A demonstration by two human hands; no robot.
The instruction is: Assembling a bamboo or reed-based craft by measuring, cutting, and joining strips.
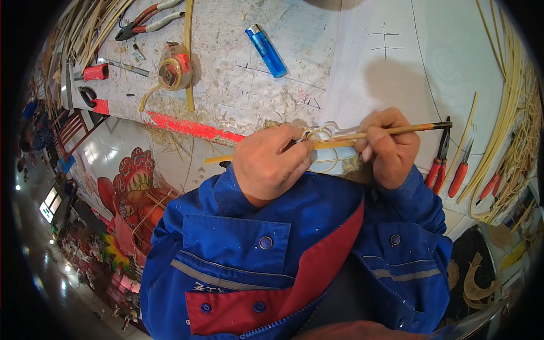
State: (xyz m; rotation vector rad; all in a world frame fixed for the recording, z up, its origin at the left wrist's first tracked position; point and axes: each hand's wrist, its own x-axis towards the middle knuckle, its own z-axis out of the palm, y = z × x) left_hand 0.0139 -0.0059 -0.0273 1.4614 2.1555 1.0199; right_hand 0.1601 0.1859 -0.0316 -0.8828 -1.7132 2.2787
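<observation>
My left hand [267,161] and my right hand [388,146] are close together at the near edge of the workbench. Both grip a thin yellow bamboo strip [396,131] that runs left to right between them, its right end dark. Between the thumbs sits a small knot of pale loops [321,134], pinched by my left fingers against the strip. Under the hands lies a pale blue-white piece [338,160], mostly hidden. Blue jacket sleeves cover both forearms.
On the bench lie a blue lighter [266,51], a tape measure [174,68], pliers with pale handles [148,18] and red-handled pliers [447,164]. Bundles of bamboo strips [507,107] curve along the right edge. A white sheet with pencil lines [419,51] covers the right side.
</observation>
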